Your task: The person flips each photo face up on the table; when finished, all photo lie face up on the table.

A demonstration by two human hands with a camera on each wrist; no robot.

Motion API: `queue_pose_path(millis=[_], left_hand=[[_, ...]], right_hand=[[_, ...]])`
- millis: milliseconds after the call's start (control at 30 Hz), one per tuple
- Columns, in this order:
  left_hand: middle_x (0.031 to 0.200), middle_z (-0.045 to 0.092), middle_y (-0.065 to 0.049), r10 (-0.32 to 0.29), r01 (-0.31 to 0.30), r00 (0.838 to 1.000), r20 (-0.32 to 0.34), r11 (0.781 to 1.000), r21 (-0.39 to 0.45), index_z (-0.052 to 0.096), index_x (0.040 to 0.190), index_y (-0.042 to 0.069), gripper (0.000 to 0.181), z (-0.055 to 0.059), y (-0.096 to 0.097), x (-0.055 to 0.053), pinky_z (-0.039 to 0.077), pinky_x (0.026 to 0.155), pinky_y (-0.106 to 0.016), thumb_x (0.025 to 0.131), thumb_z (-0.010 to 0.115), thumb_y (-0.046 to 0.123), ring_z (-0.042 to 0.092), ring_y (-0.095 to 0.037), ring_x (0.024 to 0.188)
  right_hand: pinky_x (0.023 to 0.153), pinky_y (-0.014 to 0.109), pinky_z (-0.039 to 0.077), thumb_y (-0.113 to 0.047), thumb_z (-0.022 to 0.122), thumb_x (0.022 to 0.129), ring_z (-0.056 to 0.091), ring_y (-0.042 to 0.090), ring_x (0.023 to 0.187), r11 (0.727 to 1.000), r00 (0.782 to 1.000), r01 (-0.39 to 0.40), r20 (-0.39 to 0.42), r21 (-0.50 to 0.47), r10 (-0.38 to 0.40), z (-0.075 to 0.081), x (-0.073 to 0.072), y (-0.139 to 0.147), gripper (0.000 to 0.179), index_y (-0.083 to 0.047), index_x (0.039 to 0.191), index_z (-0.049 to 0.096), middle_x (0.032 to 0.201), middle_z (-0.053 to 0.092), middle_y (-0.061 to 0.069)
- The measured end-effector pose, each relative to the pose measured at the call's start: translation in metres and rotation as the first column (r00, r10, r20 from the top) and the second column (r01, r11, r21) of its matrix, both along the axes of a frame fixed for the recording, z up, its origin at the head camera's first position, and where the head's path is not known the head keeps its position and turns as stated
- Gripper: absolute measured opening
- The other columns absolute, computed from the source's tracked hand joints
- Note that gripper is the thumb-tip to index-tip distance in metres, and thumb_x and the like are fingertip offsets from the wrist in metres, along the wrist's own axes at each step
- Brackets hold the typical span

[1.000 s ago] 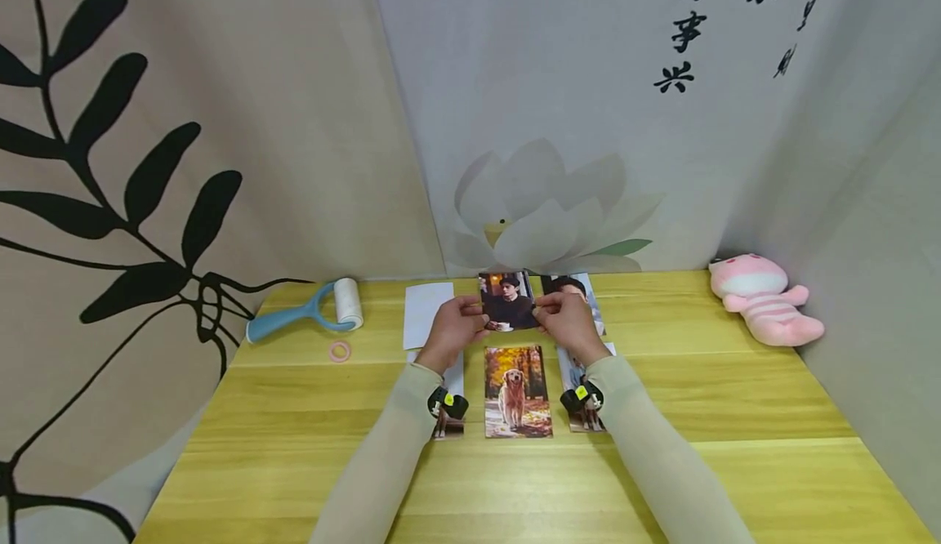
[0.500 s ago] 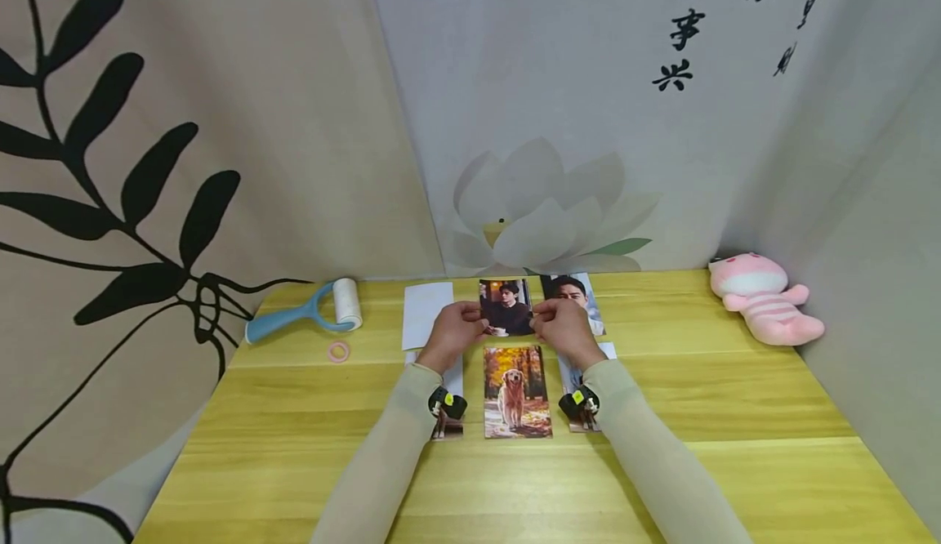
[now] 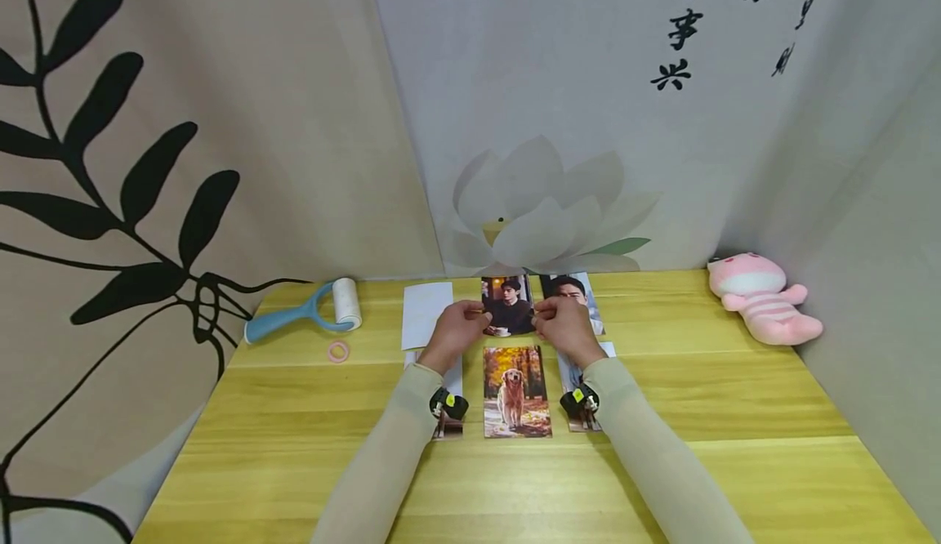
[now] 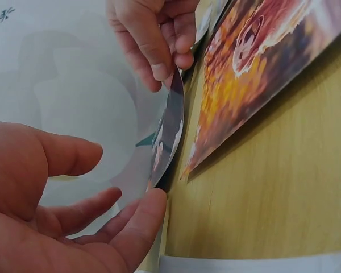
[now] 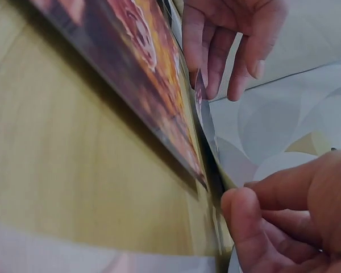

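A photo of a seated person in dark clothes point(image 3: 509, 309) stands bowed near the table's back edge, between both hands. My right hand point(image 3: 566, 327) pinches its right edge between thumb and finger, as the right wrist view shows. On the opposite side my left hand point(image 3: 454, 333) touches the left edge with a fingertip point(image 4: 156, 196), its other fingers spread apart. In front of it lies a photo of a golden dog point(image 3: 517, 393) in autumn leaves. A blank white card point(image 3: 425, 315) lies left, a portrait photo point(image 3: 569, 287) right, partly covered by my right hand.
More photos lie partly under my forearms, one at left point(image 3: 450, 427) and one at right point(image 3: 579, 423). A blue-handled lint roller point(image 3: 294, 317) and a pink ring point(image 3: 338, 352) are at the left. A pink plush toy point(image 3: 764, 299) sits at the back right, before the curtain point(image 3: 294, 119).
The held photo has come down slightly toward me, then shifted a touch to the right. Its lower edge now bows more. Both hands followed with small moves; the other things are unchanged.
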State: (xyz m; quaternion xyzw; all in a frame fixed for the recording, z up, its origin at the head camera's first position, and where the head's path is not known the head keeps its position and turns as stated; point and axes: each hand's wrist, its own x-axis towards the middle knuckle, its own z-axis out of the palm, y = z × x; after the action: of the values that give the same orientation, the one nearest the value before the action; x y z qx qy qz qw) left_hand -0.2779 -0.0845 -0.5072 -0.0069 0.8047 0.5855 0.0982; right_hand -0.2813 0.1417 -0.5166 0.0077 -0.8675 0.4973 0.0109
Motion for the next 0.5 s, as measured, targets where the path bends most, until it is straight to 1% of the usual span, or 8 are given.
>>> queue_pose_path(millis=[67, 133, 267, 333, 400, 500], left_hand=[[0.13, 0.068, -0.019, 0.006, -0.006, 1.0, -0.002, 1.0, -0.009, 0.061, 0.143, 0.001, 0.044, 0.002, 0.0, 0.001, 0.06, 0.093, -0.043, 0.105, 0.067, 0.023, 0.072, -0.031, 0.108], [0.13, 0.069, -0.019, 0.013, -0.013, 1.0, -0.01, 1.0, -0.011, 0.063, 0.142, 0.002, 0.043, 0.003, -0.001, 0.002, 0.06, 0.094, -0.044, 0.105, 0.067, 0.023, 0.071, -0.031, 0.11], [0.13, 0.069, -0.018, 0.015, -0.016, 0.999, -0.031, 1.0, -0.024, 0.065, 0.139, 0.002, 0.04, 0.002, -0.002, 0.002, 0.058, 0.095, -0.044, 0.105, 0.067, 0.023, 0.069, -0.031, 0.114], [0.13, 0.068, -0.016, 0.017, -0.019, 0.999, -0.046, 0.999, -0.043, 0.066, 0.137, 0.004, 0.039, 0.004, -0.003, 0.003, 0.057, 0.096, -0.045, 0.104, 0.067, 0.025, 0.067, -0.031, 0.116], [0.13, 0.068, -0.015, 0.022, -0.026, 0.998, -0.057, 0.998, -0.061, 0.067, 0.136, 0.005, 0.037, 0.006, -0.005, 0.005, 0.057, 0.093, -0.042, 0.104, 0.067, 0.025, 0.067, -0.029, 0.113], [0.127, 0.068, -0.014, 0.032, -0.036, 0.997, -0.07, 0.997, -0.067, 0.068, 0.134, 0.006, 0.036, 0.012, -0.011, 0.007, 0.058, 0.085, -0.037, 0.104, 0.068, 0.025, 0.069, -0.028, 0.106]], right_hand=[[0.064, 0.029, 0.063, -0.007, 0.075, 0.095, 0.075, 0.017, 0.072, 1.0, 1.0, -0.015, -0.008, 0.022, 0.015, 0.0, 0.0, 0.001, 0.025, 0.005, 0.118, 0.075, 0.102, 0.078, 0.019], [0.067, 0.032, 0.063, -0.01, 0.075, 0.096, 0.076, 0.019, 0.075, 0.997, 0.999, -0.019, -0.026, 0.069, 0.021, 0.001, 0.0, 0.001, 0.026, 0.004, 0.118, 0.076, 0.102, 0.079, 0.019], [0.076, 0.041, 0.063, -0.016, 0.076, 0.096, 0.077, 0.025, 0.087, 0.988, 0.998, -0.016, -0.055, 0.152, 0.025, 0.003, 0.001, 0.002, 0.028, 0.001, 0.118, 0.077, 0.104, 0.08, 0.016], [0.08, 0.045, 0.063, -0.019, 0.077, 0.096, 0.077, 0.027, 0.091, 0.985, 0.997, -0.02, -0.065, 0.172, 0.032, 0.005, 0.003, 0.001, 0.03, 0.0, 0.119, 0.077, 0.105, 0.08, 0.014], [0.082, 0.047, 0.062, -0.021, 0.077, 0.096, 0.076, 0.028, 0.092, 0.983, 0.996, -0.036, -0.075, 0.178, 0.05, 0.006, 0.003, 0.0, 0.03, -0.001, 0.119, 0.077, 0.105, 0.08, 0.013], [0.081, 0.046, 0.061, -0.024, 0.078, 0.096, 0.074, 0.026, 0.091, 0.983, 0.994, -0.059, -0.084, 0.173, 0.075, 0.01, 0.005, -0.005, 0.029, -0.004, 0.116, 0.078, 0.103, 0.08, 0.011]])
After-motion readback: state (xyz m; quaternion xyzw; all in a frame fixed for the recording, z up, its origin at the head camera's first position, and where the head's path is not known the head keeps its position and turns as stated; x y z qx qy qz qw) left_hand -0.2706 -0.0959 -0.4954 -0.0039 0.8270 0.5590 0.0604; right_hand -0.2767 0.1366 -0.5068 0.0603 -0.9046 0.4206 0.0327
